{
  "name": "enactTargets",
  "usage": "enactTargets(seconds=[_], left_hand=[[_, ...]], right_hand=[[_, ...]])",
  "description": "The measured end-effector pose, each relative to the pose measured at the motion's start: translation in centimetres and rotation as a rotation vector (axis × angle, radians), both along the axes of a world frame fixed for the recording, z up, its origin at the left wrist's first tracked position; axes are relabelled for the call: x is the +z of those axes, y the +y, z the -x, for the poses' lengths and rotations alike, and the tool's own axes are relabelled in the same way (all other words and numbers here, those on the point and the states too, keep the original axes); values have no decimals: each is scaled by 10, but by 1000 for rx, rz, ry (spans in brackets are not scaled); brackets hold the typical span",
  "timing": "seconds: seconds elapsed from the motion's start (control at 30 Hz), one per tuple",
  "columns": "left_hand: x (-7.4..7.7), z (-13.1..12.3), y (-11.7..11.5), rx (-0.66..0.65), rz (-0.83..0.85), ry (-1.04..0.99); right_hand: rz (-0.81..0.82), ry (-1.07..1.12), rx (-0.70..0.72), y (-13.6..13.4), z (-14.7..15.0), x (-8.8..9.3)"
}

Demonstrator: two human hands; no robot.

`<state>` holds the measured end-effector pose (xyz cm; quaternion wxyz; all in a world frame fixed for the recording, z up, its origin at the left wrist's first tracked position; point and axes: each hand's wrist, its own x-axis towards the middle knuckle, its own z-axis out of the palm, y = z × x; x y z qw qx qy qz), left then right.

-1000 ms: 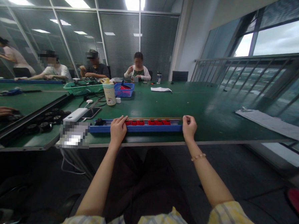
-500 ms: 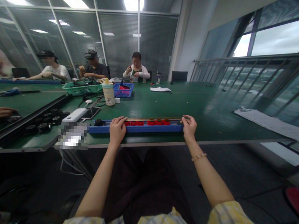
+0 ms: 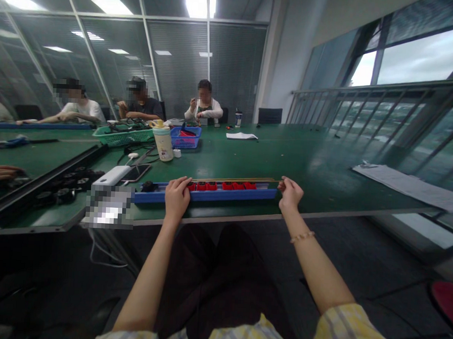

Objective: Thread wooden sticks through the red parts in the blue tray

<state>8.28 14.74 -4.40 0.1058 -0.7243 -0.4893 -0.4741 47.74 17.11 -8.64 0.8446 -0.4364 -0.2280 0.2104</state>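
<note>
A long, narrow blue tray point(image 3: 232, 195) lies along the near table edge. Several red blocks with dark tops point(image 3: 238, 186) sit in a row inside it, and a small black part point(image 3: 148, 186) is at its left end. Thin yellowish sticks point(image 3: 244, 179) run lengthwise along the tray's far side. My left hand point(image 3: 177, 196) reaches over the tray's left part, its fingers closed on the sticks' left end. Just beyond the tray's right end, my right hand point(image 3: 291, 194) is closed in a pinch, with a stick seeming to reach its fingertips.
A cream tumbler point(image 3: 163, 143), a blue basket point(image 3: 185, 138) and a green basket point(image 3: 124, 137) stand beyond the tray. To the left lie a white power bank point(image 3: 111, 176), a phone point(image 3: 136, 173) and black parts. A clipboard point(image 3: 408, 186) lies right. Co-workers sit across the table.
My right hand has shifted slightly right, away from the tray's end, and its fingers have come off the rim. My left hand stays at nearly the same place.
</note>
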Motion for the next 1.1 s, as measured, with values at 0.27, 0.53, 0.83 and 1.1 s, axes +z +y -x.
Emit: enactTargets(seconds=[0.27, 0.53, 0.83, 1.1], left_hand=[[1, 0, -1, -2, -2, 1], [1, 0, -1, -4, 5, -4], [2, -1, -1, 2, 2, -2], [2, -1, 0, -3, -5, -1]], right_hand=[[-3, 29, -109, 3, -4, -3], [67, -112, -273, 1, -8, -4], [148, -167, -386, 4, -15, -10], [212, -323, -225, 1, -11, -11]])
